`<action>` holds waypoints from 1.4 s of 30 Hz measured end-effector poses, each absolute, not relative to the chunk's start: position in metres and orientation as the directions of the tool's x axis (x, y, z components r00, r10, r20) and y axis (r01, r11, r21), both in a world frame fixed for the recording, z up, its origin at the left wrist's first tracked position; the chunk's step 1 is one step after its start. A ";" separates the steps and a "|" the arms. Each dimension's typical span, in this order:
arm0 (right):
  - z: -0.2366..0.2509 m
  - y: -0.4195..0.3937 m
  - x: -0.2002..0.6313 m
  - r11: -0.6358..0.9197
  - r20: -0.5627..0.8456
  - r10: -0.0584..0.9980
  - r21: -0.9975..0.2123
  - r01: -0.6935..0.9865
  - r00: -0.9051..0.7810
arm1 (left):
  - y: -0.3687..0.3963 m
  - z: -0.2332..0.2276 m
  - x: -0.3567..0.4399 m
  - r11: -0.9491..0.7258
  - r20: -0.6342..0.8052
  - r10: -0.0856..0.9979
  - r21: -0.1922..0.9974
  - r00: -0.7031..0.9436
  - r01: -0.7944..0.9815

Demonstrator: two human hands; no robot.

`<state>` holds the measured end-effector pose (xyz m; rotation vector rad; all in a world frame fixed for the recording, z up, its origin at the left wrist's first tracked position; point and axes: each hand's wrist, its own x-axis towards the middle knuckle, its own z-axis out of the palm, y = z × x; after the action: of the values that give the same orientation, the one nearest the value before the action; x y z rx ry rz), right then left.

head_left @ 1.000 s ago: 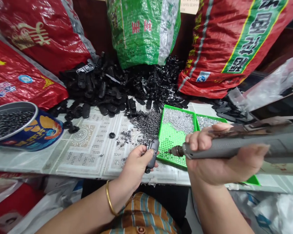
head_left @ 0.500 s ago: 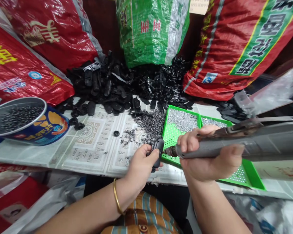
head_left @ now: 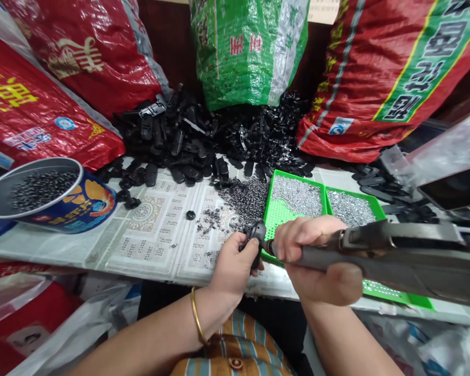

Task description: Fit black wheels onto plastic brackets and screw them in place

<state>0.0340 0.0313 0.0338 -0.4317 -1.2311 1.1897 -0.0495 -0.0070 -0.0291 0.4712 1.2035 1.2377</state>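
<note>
My left hand [head_left: 237,266] is closed around a black plastic part [head_left: 257,233] with small holes, thumb on top, above the table's front edge. My right hand [head_left: 317,256] is wrapped around a grey power screwdriver [head_left: 391,258], which reaches in from the right edge. The driver's tip points left at the black part; my fingers partly cover the tip, so whether a screw sits there cannot be made out. Just behind both hands lies a green perforated tray [head_left: 272,222] with small silver screws [head_left: 297,193] in its compartments. A heap of small dark pieces [head_left: 246,201] lies left of the tray.
A blue tub [head_left: 90,203] of small dark pieces stands at the left. Black plastic parts [head_left: 176,141] are piled along the back, beneath a green sack [head_left: 250,57] and red sacks [head_left: 94,57] [head_left: 352,94]. One black round piece [head_left: 190,214] lies on the patterned table [head_left: 152,245].
The screwdriver's body has swung lower at the right, and my right hand has tilted with it. The black part has turned slightly in my left hand. The whole view has shifted a little.
</note>
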 end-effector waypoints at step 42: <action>0.005 0.079 0.087 0.512 0.427 0.846 -0.820 -0.258 0.319 | -0.008 -0.010 -0.067 0.528 -0.567 0.820 0.692 0.084 -0.493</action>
<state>0.0866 0.0794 0.0049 -0.7153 -0.9862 0.8124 -0.0669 -0.0080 -0.0104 0.3626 1.1045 1.0116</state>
